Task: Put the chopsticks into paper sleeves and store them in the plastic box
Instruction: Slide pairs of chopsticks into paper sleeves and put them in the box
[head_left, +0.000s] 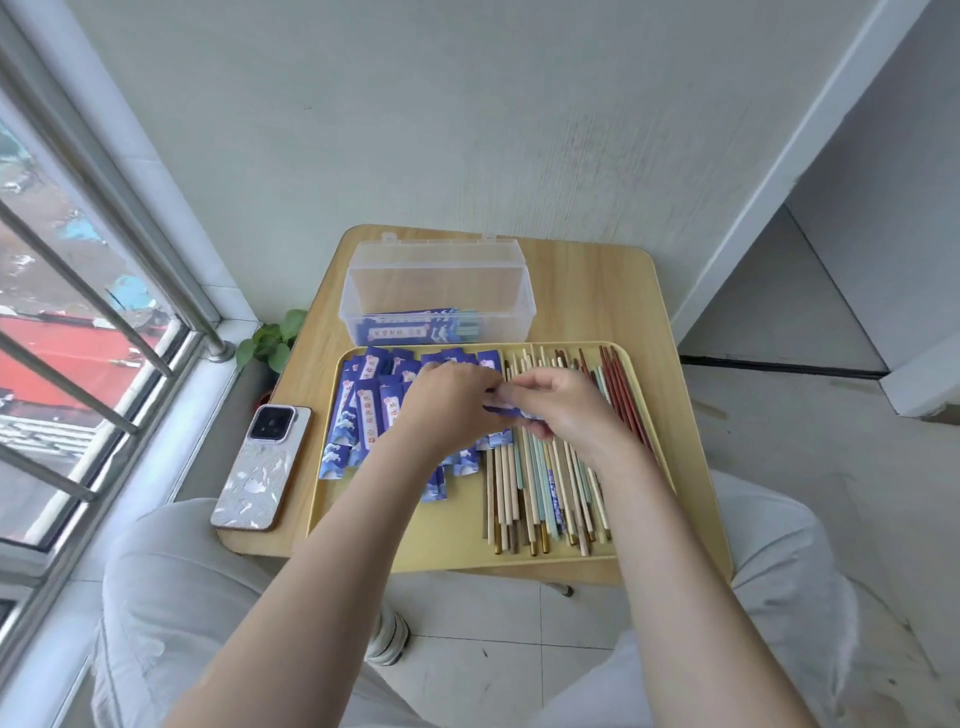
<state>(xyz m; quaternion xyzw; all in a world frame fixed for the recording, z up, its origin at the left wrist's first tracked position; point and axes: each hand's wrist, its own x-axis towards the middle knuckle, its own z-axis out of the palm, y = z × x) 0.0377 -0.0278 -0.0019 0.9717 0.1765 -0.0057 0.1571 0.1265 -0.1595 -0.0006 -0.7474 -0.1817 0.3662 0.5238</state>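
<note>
Head view: at the bottom of the frame two bare forearms reach up over light trousers and a tiled floor. They cross the near rim of a yellow tray (447, 540), which fills most of a small wooden table (597, 291).

Mid-frame the left hand (449, 400) and right hand (563, 410) meet above the tray, fingers curled — together they pinch one blue paper sleeve (506, 410) between them. Whether a chopstick is inside it I cannot tell.

Under the left hand lies a heap of blue sleeves (353, 415), filling the tray's left half. Loose chopsticks (545, 488) lie in a row across the right half, pale ones near the middle and dark red ones (623, 395) close to the right rim. Bare tray shows only at lower centre.

A phone (262, 467) rests on the table just left of the tray, near the table's edge. Beyond the tray's far rim stands an open clear plastic box (436, 291) with a few filled sleeves (415, 328) inside. A small green plant (272, 340) sits left of the table by the barred window (78, 338).
</note>
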